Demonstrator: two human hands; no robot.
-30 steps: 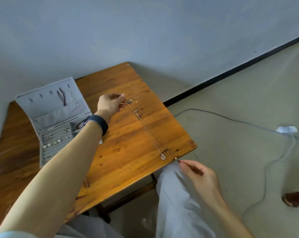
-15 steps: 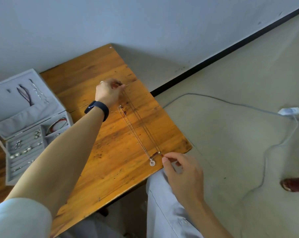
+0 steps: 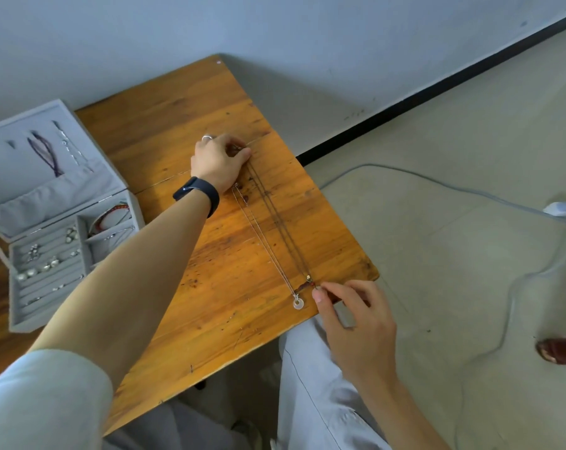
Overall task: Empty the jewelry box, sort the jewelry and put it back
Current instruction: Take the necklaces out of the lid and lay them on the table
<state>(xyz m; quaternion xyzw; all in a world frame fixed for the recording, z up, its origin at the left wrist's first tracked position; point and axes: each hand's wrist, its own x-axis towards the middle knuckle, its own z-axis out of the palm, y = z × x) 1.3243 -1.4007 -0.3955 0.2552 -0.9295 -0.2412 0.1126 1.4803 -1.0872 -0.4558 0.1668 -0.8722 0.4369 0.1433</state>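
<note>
A dark cord necklace [image 3: 276, 219] lies stretched straight along the right side of the wooden table [image 3: 184, 125]. My left hand [image 3: 218, 162] pinches its far end, and my right hand [image 3: 353, 315] pinches its near end by a small bead at the table's front edge. Beside it, to the left, lies a thin silver chain [image 3: 262, 238] with a round pale ring pendant [image 3: 297, 303]. The grey jewelry box [image 3: 44, 277] stands open at the left, with earrings in its ring rolls, a red bracelet in a compartment and cords hanging in its lid.
The table stands against a pale wall. A grey cable [image 3: 437, 186] with a white plug block [image 3: 564, 208] runs over the floor on the right. A brown shoe [image 3: 560, 350] shows at the right edge. My grey-trousered legs are below the table's edge.
The dark necklace has come down from being held taut above the table to lying flat on it. My right hand moved in from beyond the table's corner to its front edge.
</note>
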